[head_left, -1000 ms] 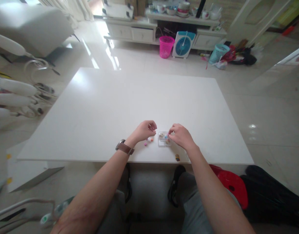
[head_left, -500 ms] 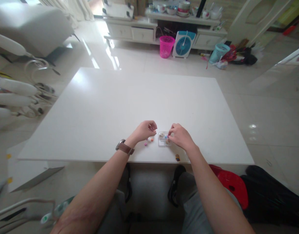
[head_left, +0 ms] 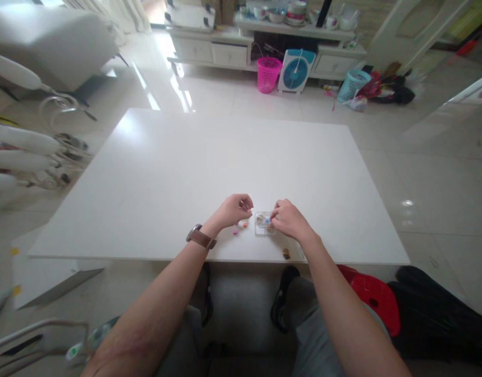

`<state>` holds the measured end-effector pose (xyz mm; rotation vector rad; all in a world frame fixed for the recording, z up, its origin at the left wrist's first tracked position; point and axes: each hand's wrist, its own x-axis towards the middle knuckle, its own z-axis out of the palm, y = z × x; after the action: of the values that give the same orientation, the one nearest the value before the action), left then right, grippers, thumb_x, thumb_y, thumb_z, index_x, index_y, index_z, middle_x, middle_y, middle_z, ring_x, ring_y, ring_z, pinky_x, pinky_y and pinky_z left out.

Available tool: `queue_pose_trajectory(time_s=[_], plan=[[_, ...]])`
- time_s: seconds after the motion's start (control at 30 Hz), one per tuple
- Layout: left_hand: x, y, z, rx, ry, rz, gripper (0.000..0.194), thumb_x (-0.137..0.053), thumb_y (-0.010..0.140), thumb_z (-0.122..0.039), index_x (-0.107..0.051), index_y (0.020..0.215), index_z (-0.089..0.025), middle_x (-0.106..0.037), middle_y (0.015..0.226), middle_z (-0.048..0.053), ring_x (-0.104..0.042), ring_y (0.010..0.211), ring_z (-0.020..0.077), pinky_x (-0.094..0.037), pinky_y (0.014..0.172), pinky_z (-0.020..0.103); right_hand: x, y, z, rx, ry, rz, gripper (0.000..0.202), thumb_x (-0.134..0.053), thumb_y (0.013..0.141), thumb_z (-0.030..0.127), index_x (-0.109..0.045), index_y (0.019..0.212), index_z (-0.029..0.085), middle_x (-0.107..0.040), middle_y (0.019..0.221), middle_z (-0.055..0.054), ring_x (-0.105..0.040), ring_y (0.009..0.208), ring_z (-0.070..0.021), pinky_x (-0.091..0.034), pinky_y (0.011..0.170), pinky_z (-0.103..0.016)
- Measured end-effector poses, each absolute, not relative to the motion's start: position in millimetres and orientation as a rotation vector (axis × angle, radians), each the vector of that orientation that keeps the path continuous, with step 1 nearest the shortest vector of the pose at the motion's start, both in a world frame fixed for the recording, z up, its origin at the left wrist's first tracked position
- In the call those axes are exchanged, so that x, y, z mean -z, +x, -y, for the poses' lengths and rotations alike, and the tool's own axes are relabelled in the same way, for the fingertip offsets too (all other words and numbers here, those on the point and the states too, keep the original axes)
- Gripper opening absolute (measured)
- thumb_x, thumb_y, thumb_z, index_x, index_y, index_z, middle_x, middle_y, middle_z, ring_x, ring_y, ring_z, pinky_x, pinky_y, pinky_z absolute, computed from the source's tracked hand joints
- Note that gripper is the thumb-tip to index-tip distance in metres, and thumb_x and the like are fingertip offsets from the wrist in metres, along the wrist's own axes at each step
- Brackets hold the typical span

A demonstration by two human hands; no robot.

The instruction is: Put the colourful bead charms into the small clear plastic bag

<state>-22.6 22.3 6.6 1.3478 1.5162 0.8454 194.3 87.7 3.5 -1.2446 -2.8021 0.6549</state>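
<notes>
A small clear divided box [head_left: 260, 231] lies near the front edge of the white table [head_left: 225, 162], with small rings and blue bits in its compartments. My right hand [head_left: 288, 217] is at the box's right side, fingers pinched over a compartment; a tiny purplish piece shows at the fingertips. Left of the box, my left hand [head_left: 235, 209] hovers with fingers curled together; a small orange spot shows at its fingertips, too small to identify. Below it lie an orange piece [head_left: 245, 225] and a pink piece [head_left: 235, 232]. A small yellow-and-blue figure [head_left: 286, 254] lies by the table edge.
Beyond the table stand a pink basket [head_left: 268, 76], a blue and white fan [head_left: 296, 71] and a light blue basket [head_left: 354, 86], before a white cabinet [head_left: 231, 54]. A red stool [head_left: 376, 301] is beneath my right arm's side.
My right hand has shifted very slightly at the box's right side. My left hand and the loose pieces look unmoved.
</notes>
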Motion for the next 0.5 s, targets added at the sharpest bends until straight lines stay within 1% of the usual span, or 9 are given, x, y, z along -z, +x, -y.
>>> queue_pose_trajectory(time_s=[0.23,0.37,0.5], plan=[[-5.1,-23.6,-22.6,-0.851,1.359,-1.509,0.011,-0.067,0.067,-0.011,-0.064,0.077,-0.016,-0.063,0.069,-0.001,-0.059,0.067,0.012,-0.046,0.061,0.023,-6.0,192.7,-86.1,-0.669,-1.279,2.826,0.021,-0.059,0.08,0.008,-0.077,0.073,0.018,-0.066,0.091,-0.01,-0.054,0.095,-0.0219,-0.041,0.084,-0.03],[-3.7,-24.6,-22.2,-0.842,1.383,-1.51,0.01,-0.068,0.069,-0.013,-0.065,0.078,-0.016,-0.067,0.074,0.002,-0.063,0.07,0.0134,-0.048,0.061,0.023,-7.9,191.6,-87.2,-0.704,-1.301,2.766,0.023,-0.057,0.08,0.009,-0.077,0.075,0.019,-0.066,0.092,-0.008,-0.054,0.097,-0.0209,-0.04,0.086,-0.03],[-4.3,-24.8,-20.7,-0.825,1.351,-1.515,0.008,-0.069,0.071,-0.017,-0.065,0.078,-0.017,-0.069,0.076,0.003,-0.065,0.072,0.0146,-0.048,0.059,0.023,-8.3,192.3,-88.0,-0.675,-1.398,2.722,0.026,-0.054,0.081,0.01,-0.077,0.075,0.02,-0.066,0.094,-0.007,-0.054,0.1,-0.0218,-0.038,0.088,-0.033]])
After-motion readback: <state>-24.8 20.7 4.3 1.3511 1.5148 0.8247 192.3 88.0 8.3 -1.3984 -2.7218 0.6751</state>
